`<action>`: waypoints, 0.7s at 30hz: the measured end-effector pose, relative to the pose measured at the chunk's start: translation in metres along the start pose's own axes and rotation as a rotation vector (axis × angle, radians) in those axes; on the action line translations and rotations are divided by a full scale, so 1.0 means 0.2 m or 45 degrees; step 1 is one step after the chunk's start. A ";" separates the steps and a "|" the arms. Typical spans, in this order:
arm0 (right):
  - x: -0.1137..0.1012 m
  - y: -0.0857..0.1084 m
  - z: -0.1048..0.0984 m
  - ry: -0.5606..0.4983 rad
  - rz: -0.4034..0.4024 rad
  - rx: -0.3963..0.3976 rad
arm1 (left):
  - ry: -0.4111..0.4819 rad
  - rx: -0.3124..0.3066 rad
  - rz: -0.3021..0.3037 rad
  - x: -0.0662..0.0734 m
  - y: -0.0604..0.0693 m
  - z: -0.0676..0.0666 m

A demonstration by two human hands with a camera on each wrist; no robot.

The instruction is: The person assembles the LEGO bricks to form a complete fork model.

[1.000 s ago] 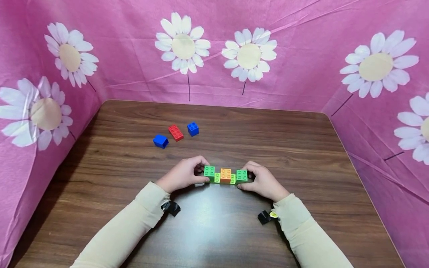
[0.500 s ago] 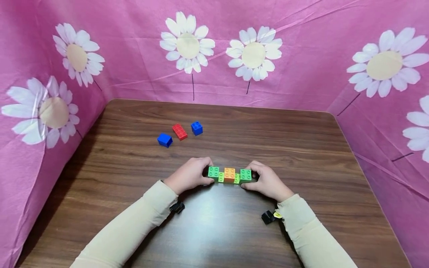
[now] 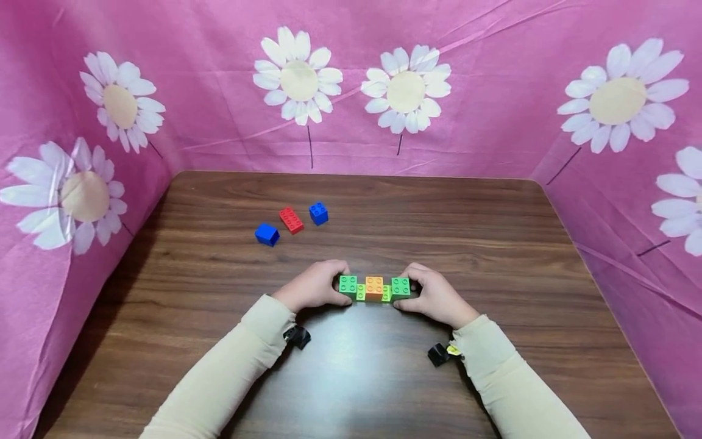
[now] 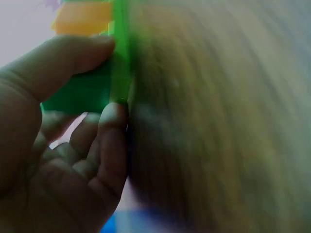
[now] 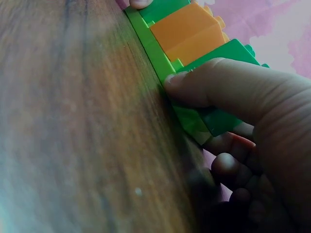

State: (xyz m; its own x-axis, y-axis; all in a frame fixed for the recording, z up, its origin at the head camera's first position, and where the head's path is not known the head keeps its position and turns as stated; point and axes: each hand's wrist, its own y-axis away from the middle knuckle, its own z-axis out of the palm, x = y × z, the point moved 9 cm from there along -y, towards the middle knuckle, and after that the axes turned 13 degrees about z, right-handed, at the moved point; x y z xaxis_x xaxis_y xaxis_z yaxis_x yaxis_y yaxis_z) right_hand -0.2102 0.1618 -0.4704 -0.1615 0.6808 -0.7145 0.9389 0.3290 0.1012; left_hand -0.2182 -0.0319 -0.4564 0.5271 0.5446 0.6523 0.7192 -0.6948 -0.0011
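A toy building-block build lies between the hands: a long light green base (image 5: pixel 156 57) carries an orange block (image 3: pixel 375 288) in its middle and a green block at each end. My left hand (image 3: pixel 317 285) grips the left end, thumb along the near side by the left green block (image 3: pixel 348 285). At the other end my right hand (image 3: pixel 436 297) holds the base and the right green block (image 3: pixel 401 286), its thumb pressed on the near side. The left wrist view is blurred, and the far-side fingertips are partly hidden there.
Beyond the left hand, a blue block (image 3: pixel 267 234) lies on its side, with a red block (image 3: pixel 291 220) and an upright blue block (image 3: pixel 319 213) beside it. Pink flowered cloth (image 3: pixel 351 143) walls the wooden table (image 3: pixel 466 231) at the back and sides.
The head view has shifted slightly. The left wrist has turned a little to the right, its thumb staying on the build. The right hand keeps its hold, and the loose blocks lie as before.
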 end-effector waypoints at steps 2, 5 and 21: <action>0.00 0.00 0.00 0.014 -0.005 -0.004 | 0.106 0.026 -0.026 -0.04 0.01 0.01; 0.00 0.00 0.00 0.026 -0.012 0.010 | 0.168 0.080 -0.013 -0.07 0.02 0.02; -0.01 0.01 -0.02 -0.073 -0.035 0.084 | 0.294 0.328 0.072 -0.11 0.08 0.00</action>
State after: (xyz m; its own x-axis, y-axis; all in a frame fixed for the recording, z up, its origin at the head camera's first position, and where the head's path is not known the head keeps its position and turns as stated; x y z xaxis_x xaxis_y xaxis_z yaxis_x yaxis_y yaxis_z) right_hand -0.2100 0.1638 -0.4659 -0.1720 0.6329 -0.7549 0.9525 0.3023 0.0364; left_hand -0.2189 -0.0547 -0.4700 0.4745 0.3673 0.8000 0.7976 -0.5638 -0.2142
